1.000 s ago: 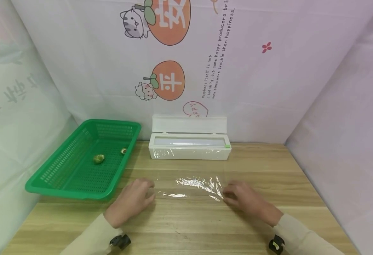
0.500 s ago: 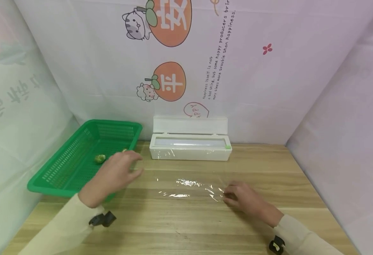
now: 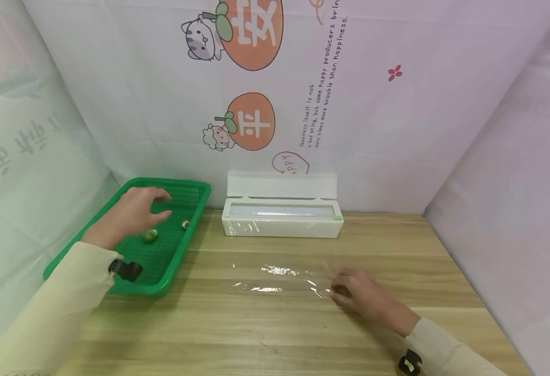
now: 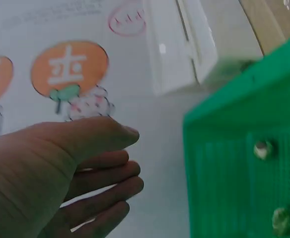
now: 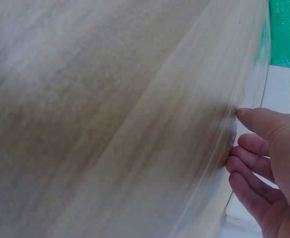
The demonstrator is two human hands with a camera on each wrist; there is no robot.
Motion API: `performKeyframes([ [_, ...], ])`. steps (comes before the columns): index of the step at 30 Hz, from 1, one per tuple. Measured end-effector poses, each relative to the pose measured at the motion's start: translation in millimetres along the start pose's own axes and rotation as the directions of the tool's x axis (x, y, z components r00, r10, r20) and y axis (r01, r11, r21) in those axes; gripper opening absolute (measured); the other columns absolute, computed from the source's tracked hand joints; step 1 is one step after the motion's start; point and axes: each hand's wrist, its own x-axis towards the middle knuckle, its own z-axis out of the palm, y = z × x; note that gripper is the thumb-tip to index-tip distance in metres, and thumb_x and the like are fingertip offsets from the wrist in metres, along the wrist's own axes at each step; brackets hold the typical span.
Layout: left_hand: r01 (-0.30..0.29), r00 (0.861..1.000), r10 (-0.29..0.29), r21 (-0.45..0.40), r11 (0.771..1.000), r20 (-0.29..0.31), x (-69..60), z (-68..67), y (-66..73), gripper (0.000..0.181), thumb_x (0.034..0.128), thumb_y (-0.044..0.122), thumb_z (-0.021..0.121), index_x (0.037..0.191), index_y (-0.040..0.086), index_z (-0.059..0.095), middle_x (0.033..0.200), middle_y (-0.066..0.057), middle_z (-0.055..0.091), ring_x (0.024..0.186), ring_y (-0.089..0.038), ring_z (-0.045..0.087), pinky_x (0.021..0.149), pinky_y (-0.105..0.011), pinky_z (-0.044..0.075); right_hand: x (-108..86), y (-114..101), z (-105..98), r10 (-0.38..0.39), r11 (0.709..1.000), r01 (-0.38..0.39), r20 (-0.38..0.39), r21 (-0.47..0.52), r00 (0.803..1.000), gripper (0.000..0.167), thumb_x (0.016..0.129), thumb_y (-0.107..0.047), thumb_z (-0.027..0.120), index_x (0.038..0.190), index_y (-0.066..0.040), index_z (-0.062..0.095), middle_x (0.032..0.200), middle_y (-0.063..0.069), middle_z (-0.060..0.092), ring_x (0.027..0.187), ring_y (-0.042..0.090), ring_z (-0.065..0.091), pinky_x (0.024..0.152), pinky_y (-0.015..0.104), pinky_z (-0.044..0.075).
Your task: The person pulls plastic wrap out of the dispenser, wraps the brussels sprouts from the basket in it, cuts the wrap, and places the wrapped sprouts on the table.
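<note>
My left hand (image 3: 136, 214) hovers above the green plastic basket (image 3: 174, 261), thumb apart from the fingers and nothing between them. Two small green Brussels sprout-like vegetables lie in that basket: the larger sprout (image 3: 150, 235) just below the hand, the smaller sprout (image 3: 185, 224) near its right wall. A clear sheet of cling film (image 3: 275, 279) stretches over the wooden table from the white dispenser box (image 3: 282, 227). At the sheet's near right corner my right hand (image 3: 361, 295) holds the film with curled fingers; in the right wrist view the thumb (image 5: 254, 119) touches its edge.
The dispenser's lid (image 3: 282, 186) stands raised against the printed back cloth (image 3: 364, 130). A green slider (image 3: 337, 218) sits at the box's right end. White cloth walls (image 3: 505, 183) enclose the table (image 3: 275, 334) on the sides.
My left hand has let go of the film's left corner and moved left and up over the basket. The right hand stays at the right corner; the film looks less taut.
</note>
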Motion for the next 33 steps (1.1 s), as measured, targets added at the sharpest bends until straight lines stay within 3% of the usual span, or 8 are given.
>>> performKeyframes([
  [9, -0.017, 0.988, 0.007, 0.062, 0.998, 0.154, 24.0, 10.9, -47.4, 0.039, 0.0981, 0.012, 0.073, 0.13, -0.01, 0.066, 0.13, -0.032, 0.068, 0.122, -0.05, 0.064, 0.099, -0.061, 0.057, -1.6, 1, 1, -0.011, 1.0, 0.011, 0.001, -0.009, 1.0, 0.019, 0.089, -0.019, 0.085, 0.103, -0.008, 0.079, 0.097, 0.002, 0.075, 0.085, 0.015, 0.072, 0.076, 0.03, 0.065],
  [15, 0.074, 0.967, -0.08, 0.035, 0.997, 0.242, 24.7, 17.2, -77.3, 0.049, 0.0973, 0.011, 0.074, 0.136, -0.014, 0.059, 0.136, -0.037, 0.063, 0.125, -0.056, 0.059, 0.098, -0.062, 0.057, -0.3, -2, -1, -0.02, 1.0, 0.02, -0.002, -0.007, 1.0, 0.018, 0.089, -0.018, 0.084, 0.102, -0.007, 0.078, 0.096, 0.003, 0.075, 0.084, 0.014, 0.071, 0.076, 0.03, 0.065],
  [21, 0.152, 0.933, -0.15, 0.02, 0.988, 0.326, 21.5, 39.1, -99.4, 0.055, 0.0983, 0.018, 0.075, 0.14, -0.013, 0.057, 0.139, -0.038, 0.059, 0.127, -0.058, 0.056, 0.097, -0.065, 0.056, 0.3, 0, 0, -0.027, 1.0, 0.027, 0.006, -0.012, 1.0, 0.019, 0.089, -0.018, 0.084, 0.103, -0.006, 0.078, 0.096, 0.004, 0.075, 0.084, 0.014, 0.071, 0.075, 0.03, 0.065],
  [26, 0.185, 0.922, -0.174, 0.004, 0.983, 0.346, 22.9, 56.7, -115.0, 0.057, 0.099, 0.021, 0.074, 0.141, -0.012, 0.056, 0.141, -0.039, 0.058, 0.128, -0.06, 0.055, 0.097, -0.067, 0.056, 0.8, 1, 0, -0.035, 0.999, 0.035, 0.004, -0.025, 0.999, 0.019, 0.089, -0.018, 0.084, 0.102, -0.006, 0.078, 0.097, 0.004, 0.075, 0.084, 0.015, 0.071, 0.076, 0.03, 0.065],
  [33, 0.189, 0.929, -0.162, -0.049, 0.981, 0.333, 21.9, 73.5, -129.4, 0.042, 0.0994, 0.016, 0.071, 0.131, -0.012, 0.064, 0.129, -0.037, 0.065, 0.116, -0.054, 0.064, 0.091, -0.063, 0.059, 0.3, -1, -3, -0.049, 0.999, 0.049, 0.007, -0.014, 0.999, 0.018, 0.09, -0.017, 0.083, 0.103, -0.005, 0.078, 0.098, 0.006, 0.075, 0.085, 0.016, 0.072, 0.076, 0.031, 0.065],
])
